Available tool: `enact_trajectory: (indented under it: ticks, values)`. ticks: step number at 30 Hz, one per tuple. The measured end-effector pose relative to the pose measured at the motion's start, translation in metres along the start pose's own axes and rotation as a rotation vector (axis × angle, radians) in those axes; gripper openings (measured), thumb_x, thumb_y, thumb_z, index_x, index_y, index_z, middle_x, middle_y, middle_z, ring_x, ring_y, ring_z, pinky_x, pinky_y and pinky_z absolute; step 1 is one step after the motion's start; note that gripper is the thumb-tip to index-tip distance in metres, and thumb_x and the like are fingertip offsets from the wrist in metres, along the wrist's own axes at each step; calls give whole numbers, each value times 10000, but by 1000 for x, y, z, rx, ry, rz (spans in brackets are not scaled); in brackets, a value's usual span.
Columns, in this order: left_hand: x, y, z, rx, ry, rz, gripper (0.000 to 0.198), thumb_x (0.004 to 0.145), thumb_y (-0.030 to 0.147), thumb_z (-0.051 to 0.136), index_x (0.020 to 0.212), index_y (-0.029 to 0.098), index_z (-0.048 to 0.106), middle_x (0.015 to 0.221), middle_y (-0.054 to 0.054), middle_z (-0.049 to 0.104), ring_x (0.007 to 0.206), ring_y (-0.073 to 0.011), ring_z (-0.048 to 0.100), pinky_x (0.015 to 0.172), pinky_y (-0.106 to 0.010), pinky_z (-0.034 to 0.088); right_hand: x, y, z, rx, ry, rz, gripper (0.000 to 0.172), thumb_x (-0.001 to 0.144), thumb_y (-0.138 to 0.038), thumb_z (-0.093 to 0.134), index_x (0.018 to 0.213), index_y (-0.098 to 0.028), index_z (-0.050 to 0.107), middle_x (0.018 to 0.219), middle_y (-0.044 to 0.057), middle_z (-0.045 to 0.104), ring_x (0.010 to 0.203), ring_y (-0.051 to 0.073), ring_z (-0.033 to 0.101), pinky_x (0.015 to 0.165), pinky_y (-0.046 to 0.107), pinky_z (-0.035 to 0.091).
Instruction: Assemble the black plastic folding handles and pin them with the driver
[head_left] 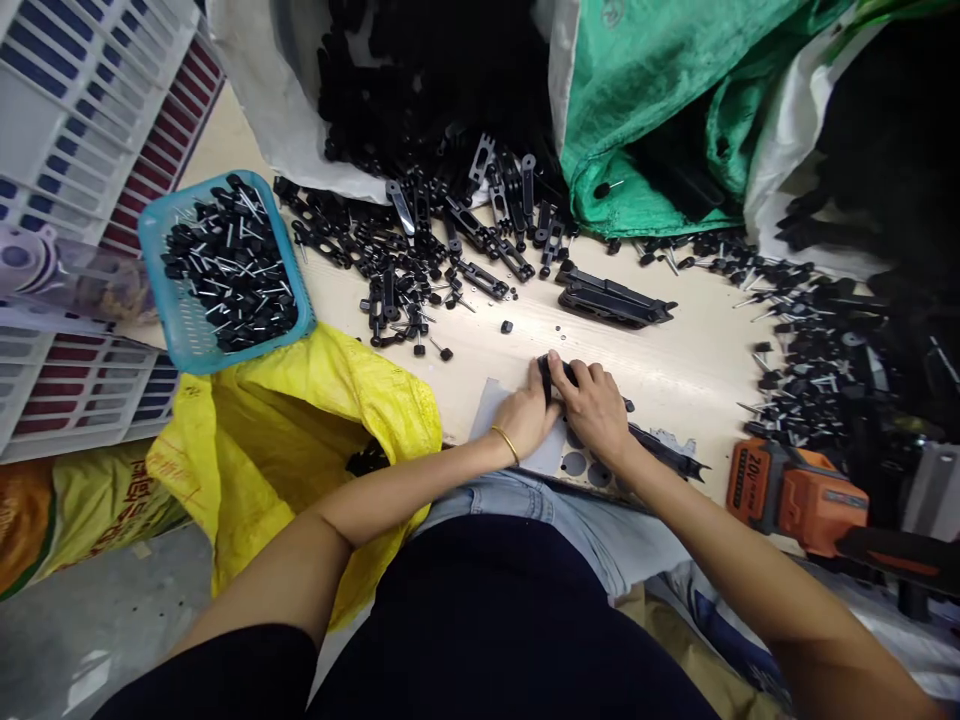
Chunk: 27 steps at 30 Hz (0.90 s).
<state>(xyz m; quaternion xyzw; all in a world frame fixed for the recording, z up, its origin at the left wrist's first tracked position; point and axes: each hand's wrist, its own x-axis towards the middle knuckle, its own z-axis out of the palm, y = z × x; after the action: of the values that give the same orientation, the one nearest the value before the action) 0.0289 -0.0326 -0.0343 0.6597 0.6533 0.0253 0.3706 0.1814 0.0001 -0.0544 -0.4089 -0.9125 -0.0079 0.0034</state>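
My left hand (523,418), with a gold bangle at the wrist, is closed on a black plastic part (546,380) near the table's front edge. From the other side my right hand (596,410) presses its fingers on the same part, which they mostly hide. Below the hands lie a grey sheet (487,402) and a metal plate with round holes (576,463). A long black piece (667,452) rests just right of my right wrist. Beyond my hands lie long black plastic assemblies (615,300) side by side.
A blue basket (306,310) of black-headed pins stands at left, above an open yellow sack (405,395). Loose black links (480,280) spread across the back. More pins (795,400) and an orange cordless tool (817,500) lie at right. A green sack (622,110) stands behind.
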Motion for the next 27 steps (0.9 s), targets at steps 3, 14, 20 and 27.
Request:
enact_trajectory:
  ticks: [3, 14, 20, 27]
  values:
    - [-11, 2, -19, 95, -156, 101, 658, 810, 310, 560, 1371, 85, 300, 834, -95, 690, 759, -226, 657, 649, -291, 485, -3, -6, -2, 87, 59, 33, 606, 833, -74, 375, 1416, -231, 322, 1107, 137, 529, 950, 258, 474, 764, 394, 417]
    - [44, 53, -24, 541, -143, 710, 308, 855, 370, 562, 997, 100, 601, 1051, -138, 601, 1044, -271, 553, 809, -338, 462, -137, -31, -10, 997, 193, 796, 222, 886, -340, 462, 867, -166, 600, 755, 57, 662, 633, 158, 613, 621, 314, 505]
    - [10, 54, -11, 291, -168, 536, 295, 912, 399, 453, 969, 142, 586, 974, -85, 613, 846, -203, 623, 690, -294, 484, -83, -3, -16, 1726, 723, 1164, 342, 776, -499, 569, 833, -163, 586, 801, 52, 683, 738, 160, 655, 716, 321, 524]
    - [-21, 54, -19, -101, -266, 710, 824, 776, 519, 604, 1429, 208, 208, 1317, -122, 497, 1156, -268, 528, 891, -348, 470, -42, 7, -43, 1496, 982, 1219, 442, 783, -543, 540, 541, -176, 498, 471, -10, 554, 493, 120, 557, 553, 246, 465]
